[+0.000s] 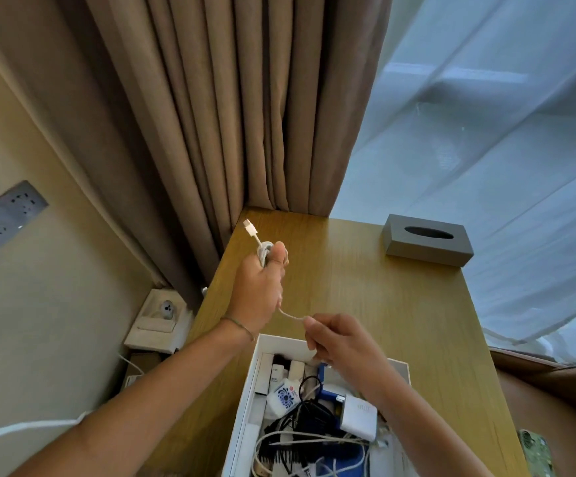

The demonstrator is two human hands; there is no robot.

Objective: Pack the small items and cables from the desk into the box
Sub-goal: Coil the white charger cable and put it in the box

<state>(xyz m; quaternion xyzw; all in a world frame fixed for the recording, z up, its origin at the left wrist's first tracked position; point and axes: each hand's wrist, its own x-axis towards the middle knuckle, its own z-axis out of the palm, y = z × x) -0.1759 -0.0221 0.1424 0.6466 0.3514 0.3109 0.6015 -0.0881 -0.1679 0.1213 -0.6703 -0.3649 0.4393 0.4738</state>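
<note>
My left hand [260, 287] is raised above the wooden desk [382, 304] and grips a coiled white cable [265, 252]; one white plug sticks up past the fingers. The cable's loose end runs down to my right hand [338, 342], which pinches it above the box. The white box [245, 407] stands open at the desk's near edge. Inside lie a white charger [358, 416], a small white bottle with a blue print [283, 397], black and white cables [314, 438] and a blue item [327, 390].
A grey tissue box [427, 239] stands at the far right of the desk. A phone [537, 456] lies at the lower right. Brown curtains [245, 115] hang behind the desk. A wall socket panel [1, 222] is at the left, and a white stand [159, 321] is below it.
</note>
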